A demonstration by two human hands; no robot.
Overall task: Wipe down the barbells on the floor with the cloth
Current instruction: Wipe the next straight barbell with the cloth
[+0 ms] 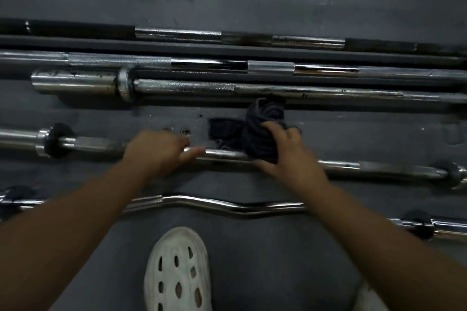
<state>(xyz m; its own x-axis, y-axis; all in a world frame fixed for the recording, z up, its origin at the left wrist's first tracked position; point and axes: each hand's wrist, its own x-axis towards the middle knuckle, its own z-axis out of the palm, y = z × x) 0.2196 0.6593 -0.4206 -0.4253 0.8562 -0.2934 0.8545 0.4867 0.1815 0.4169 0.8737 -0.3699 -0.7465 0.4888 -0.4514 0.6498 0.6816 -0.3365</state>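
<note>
Several chrome barbells lie side by side on the dark rubber floor. A short straight barbell (222, 154) runs across the middle of the view. My left hand (158, 151) grips its shaft left of centre. My right hand (285, 156) holds a bunched dark cloth (262, 131) wrapped over the same shaft, just right of my left hand. A loose end of the cloth trails on the floor behind the bar. A curved curl bar (227, 203) lies nearer to me, under my forearms.
Beyond the short bar lie a long chrome barbell with a thick sleeve (75, 83), another chrome bar (270, 67) and a dark-gripped bar (177, 34) by the grey wall. My white perforated shoe (178, 272) stands on the floor at the bottom centre.
</note>
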